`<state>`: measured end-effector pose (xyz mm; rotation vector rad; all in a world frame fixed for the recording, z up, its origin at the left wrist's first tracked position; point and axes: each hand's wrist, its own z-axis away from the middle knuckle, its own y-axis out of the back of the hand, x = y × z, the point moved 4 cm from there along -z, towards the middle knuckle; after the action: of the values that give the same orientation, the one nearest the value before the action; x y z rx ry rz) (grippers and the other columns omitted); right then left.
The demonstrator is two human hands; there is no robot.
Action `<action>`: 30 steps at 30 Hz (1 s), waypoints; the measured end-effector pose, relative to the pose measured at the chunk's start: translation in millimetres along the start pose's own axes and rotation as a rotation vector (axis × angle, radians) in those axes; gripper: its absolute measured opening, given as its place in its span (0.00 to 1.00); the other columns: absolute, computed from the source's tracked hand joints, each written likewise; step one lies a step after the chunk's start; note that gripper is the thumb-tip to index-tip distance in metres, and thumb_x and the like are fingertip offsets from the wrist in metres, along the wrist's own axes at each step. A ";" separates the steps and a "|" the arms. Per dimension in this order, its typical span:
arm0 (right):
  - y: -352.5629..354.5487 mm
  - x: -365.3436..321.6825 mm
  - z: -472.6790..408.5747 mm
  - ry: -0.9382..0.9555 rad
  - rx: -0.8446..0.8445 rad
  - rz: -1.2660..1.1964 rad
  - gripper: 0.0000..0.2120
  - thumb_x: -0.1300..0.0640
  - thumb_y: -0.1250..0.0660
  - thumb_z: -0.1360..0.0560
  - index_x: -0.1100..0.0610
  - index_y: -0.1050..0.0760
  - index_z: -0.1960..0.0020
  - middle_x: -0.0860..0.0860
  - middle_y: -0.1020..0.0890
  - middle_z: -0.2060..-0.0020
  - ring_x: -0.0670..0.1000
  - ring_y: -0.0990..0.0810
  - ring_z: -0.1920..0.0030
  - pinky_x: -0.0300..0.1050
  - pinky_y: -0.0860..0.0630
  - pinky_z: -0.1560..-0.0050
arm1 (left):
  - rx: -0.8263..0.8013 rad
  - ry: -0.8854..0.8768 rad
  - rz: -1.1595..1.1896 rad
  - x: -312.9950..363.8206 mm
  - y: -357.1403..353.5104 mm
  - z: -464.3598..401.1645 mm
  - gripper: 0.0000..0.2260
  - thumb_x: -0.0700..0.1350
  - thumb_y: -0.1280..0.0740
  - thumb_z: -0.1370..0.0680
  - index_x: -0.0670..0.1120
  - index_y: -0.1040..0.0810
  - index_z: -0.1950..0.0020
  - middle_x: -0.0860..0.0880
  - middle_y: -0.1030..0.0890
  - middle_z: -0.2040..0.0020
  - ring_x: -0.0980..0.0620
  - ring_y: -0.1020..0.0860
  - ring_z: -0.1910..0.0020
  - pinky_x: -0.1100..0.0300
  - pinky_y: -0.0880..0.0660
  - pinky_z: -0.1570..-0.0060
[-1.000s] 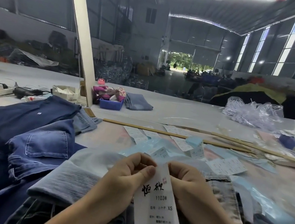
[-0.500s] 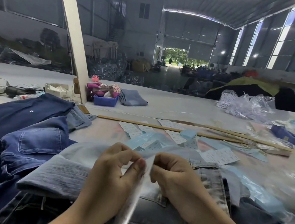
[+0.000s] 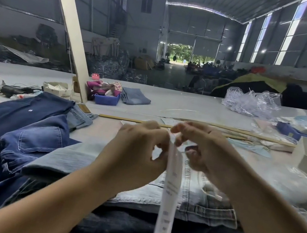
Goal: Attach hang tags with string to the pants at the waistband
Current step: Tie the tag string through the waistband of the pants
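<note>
Both hands pinch the top of the long white hang tag (image 3: 172,183): left hand (image 3: 137,154) and right hand (image 3: 202,149). It hangs between them, above the light jeans (image 3: 195,201) on the worktop (image 3: 191,104).

Large grey-walled hall; open doorway (image 3: 181,54) at far end showed green trees; tall windows (image 3: 291,38) right of doorway; slanted pale post (image 3: 70,25) left of it.

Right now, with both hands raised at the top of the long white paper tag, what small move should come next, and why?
Probably lower the long white paper hang tag toward the light grey-blue jeans. Both the left hand and right hand pinch its top above the denim; no string shows clearly, so nothing looks attached yet.
</note>
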<state>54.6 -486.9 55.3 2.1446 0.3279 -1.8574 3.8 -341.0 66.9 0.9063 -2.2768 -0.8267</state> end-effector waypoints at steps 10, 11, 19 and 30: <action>55.6 -6.0 43.4 -0.127 -0.127 0.057 0.14 0.54 0.27 0.34 0.64 0.20 0.55 0.54 0.36 0.73 0.45 0.44 0.78 0.34 0.46 0.79 | -0.030 -0.117 0.157 41.2 -33.4 -36.9 0.03 0.45 0.31 0.29 0.48 0.19 0.62 0.53 0.22 0.65 0.51 0.24 0.66 0.53 0.26 0.66; 59.1 -3.1 49.3 -0.138 -0.131 0.048 0.10 0.56 0.27 0.34 0.62 0.19 0.58 0.55 0.33 0.73 0.44 0.42 0.80 0.33 0.45 0.79 | -0.042 -0.113 0.174 44.2 -38.4 -38.9 0.04 0.46 0.32 0.30 0.49 0.19 0.62 0.54 0.22 0.65 0.52 0.24 0.66 0.53 0.26 0.67; 83.3 9.3 81.7 -0.203 -0.114 0.139 0.08 0.60 0.26 0.36 0.63 0.19 0.59 0.61 0.19 0.63 0.58 0.39 0.68 0.43 0.45 0.71 | -0.163 0.051 0.452 51.0 -69.6 -49.1 0.05 0.49 0.36 0.31 0.50 0.21 0.63 0.57 0.23 0.70 0.59 0.29 0.73 0.62 0.30 0.73; 86.9 20.5 98.3 -0.112 -0.050 0.020 0.03 0.59 0.30 0.33 0.59 0.21 0.63 0.59 0.24 0.71 0.51 0.37 0.75 0.44 0.48 0.73 | -0.770 -0.084 0.200 51.1 -81.0 -14.6 0.12 0.56 0.25 0.31 0.56 0.23 0.54 0.58 0.24 0.56 0.61 0.25 0.60 0.66 0.28 0.63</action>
<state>-2.7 -603.5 27.9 1.9942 0.3237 -1.9282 14.3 -430.9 32.5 0.2881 -1.8148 -1.5042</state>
